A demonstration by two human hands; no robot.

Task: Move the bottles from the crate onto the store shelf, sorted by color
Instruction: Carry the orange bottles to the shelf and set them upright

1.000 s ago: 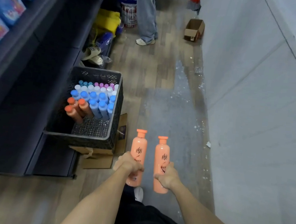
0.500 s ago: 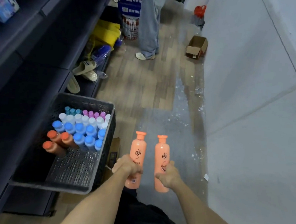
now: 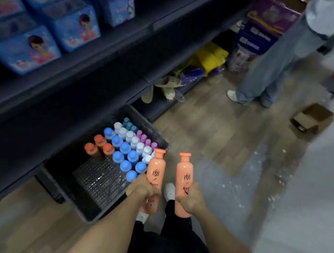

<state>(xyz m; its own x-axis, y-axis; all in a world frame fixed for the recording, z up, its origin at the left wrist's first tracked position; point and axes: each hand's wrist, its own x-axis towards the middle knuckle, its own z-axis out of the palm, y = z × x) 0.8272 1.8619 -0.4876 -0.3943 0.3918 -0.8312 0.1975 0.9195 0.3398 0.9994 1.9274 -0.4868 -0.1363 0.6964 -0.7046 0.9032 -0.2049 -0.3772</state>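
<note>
My left hand [image 3: 142, 189] grips an upright orange bottle [image 3: 156, 167] and my right hand [image 3: 190, 199] grips a second orange bottle [image 3: 184, 172], side by side above the floor, just right of the crate. The dark plastic crate [image 3: 91, 211] sits on the floor against the dark store shelf [image 3: 66, 99]. In it stand three orange-capped bottles [image 3: 98, 146], several blue-capped bottles [image 3: 124, 157], and white, pink and teal-capped ones [image 3: 138, 137] toward its far end. The crate's near half shows bare mesh floor.
Blue product boxes [image 3: 49, 23] fill the upper shelf at left. Another person's legs [image 3: 270, 75] stand in the aisle ahead, near stacked cartons [image 3: 260, 33]. An open cardboard box [image 3: 312, 119] lies by the right wall. Sandals and yellow bags sit on the bottom shelf.
My view has swung left toward the shelf, so the crate and shelves now sit closer to centre. Both hands still hold the orange bottles upright in much the same pose.
</note>
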